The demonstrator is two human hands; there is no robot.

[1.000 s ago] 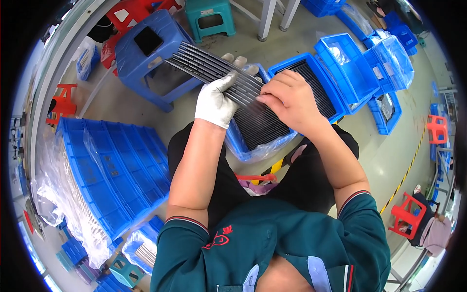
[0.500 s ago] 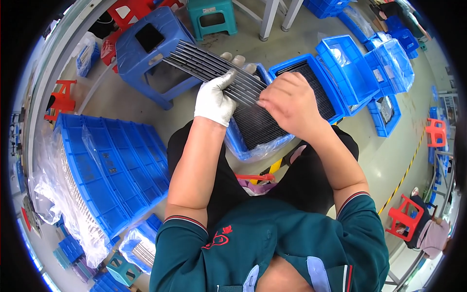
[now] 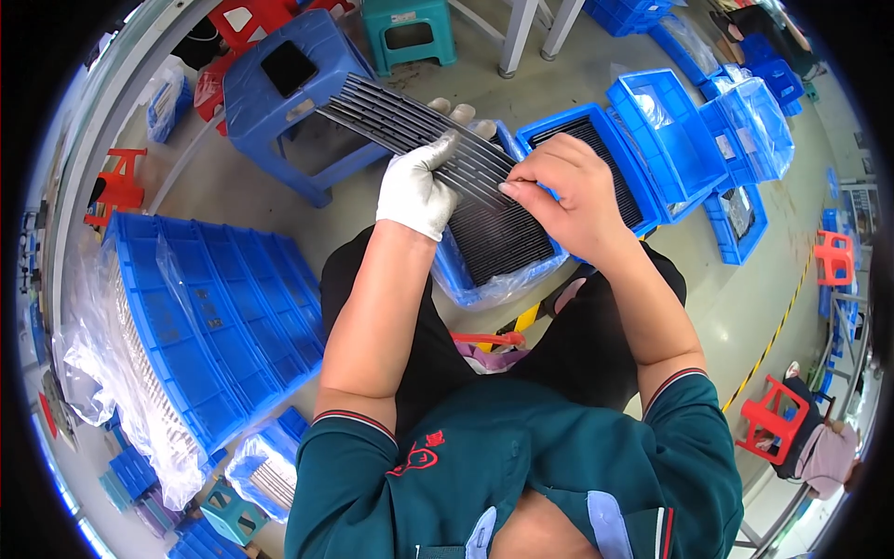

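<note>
My left hand (image 3: 419, 186), in a white glove, is closed around several thin dark metal rods (image 3: 391, 114) fanned side by side. They slant from upper left to lower right above the bins. My bare right hand (image 3: 566, 194) pinches with thumb and forefinger at the rods' lower right ends; whether one rod is separately gripped is too small to tell. Below the rods sits a plastic-lined blue bin (image 3: 458, 291) filled with rows of similar dark rods (image 3: 503, 250). Beside it on the right, a second blue bin (image 3: 643, 197) holds more dark rods, partly hidden by my right hand.
A blue stool (image 3: 250, 112) with a dark flat phone-like object (image 3: 289, 67) stands at upper left. Stacked blue crates (image 3: 214, 317) rise on my left. More blue crates (image 3: 666, 130) lie at right. A teal stool (image 3: 410, 42) stands ahead. A person (image 3: 824, 456) is at far right.
My right hand has shifted slightly to the right, its fingers now in a clearer pinch at the rod ends. The left hand and its rods have barely moved.
</note>
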